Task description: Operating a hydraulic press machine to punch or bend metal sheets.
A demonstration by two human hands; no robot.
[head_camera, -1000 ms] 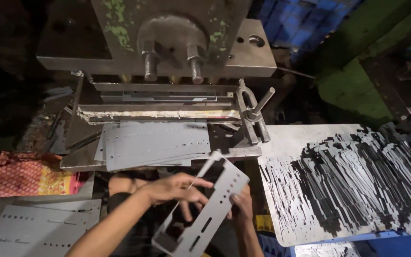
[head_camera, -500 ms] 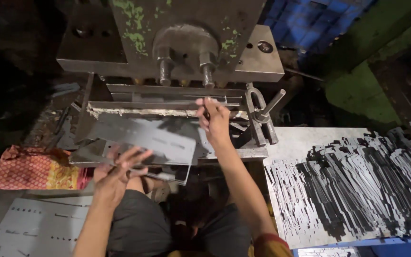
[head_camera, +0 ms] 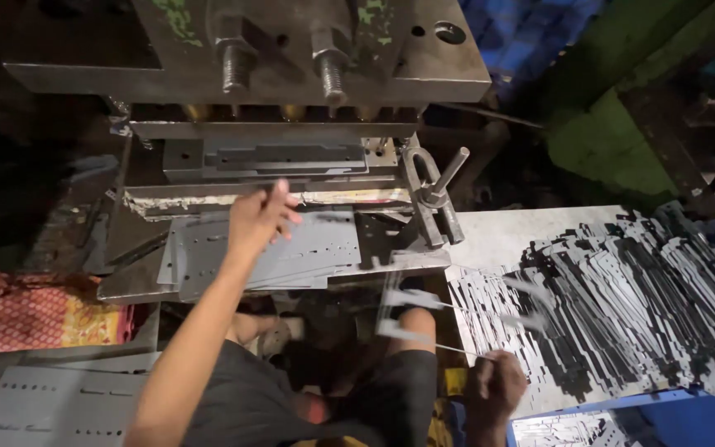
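Observation:
My left hand [head_camera: 262, 217] reaches forward over the grey punched sheet [head_camera: 308, 248] that lies on the bed of the press [head_camera: 275, 157]. Its fingers are apart and it touches or hovers just above the sheet; I cannot tell which. My right hand [head_camera: 496, 385] is low at the right, closed on one end of a thin punched metal piece [head_camera: 411, 319]. The piece is blurred and sticks out to the left, above my knee.
A big pile of dark metal strips [head_camera: 622, 298] covers the metal table [head_camera: 506, 232] at the right. A red patterned cloth [head_camera: 35, 310] lies at the left, punched grey sheets [head_camera: 51, 406] at the lower left, and a blue crate [head_camera: 622, 422] at the lower right.
My right hand left the press and dropped to the lower right with a thin metal piece in it. My left hand rose from the lower left to the sheet on the press bed.

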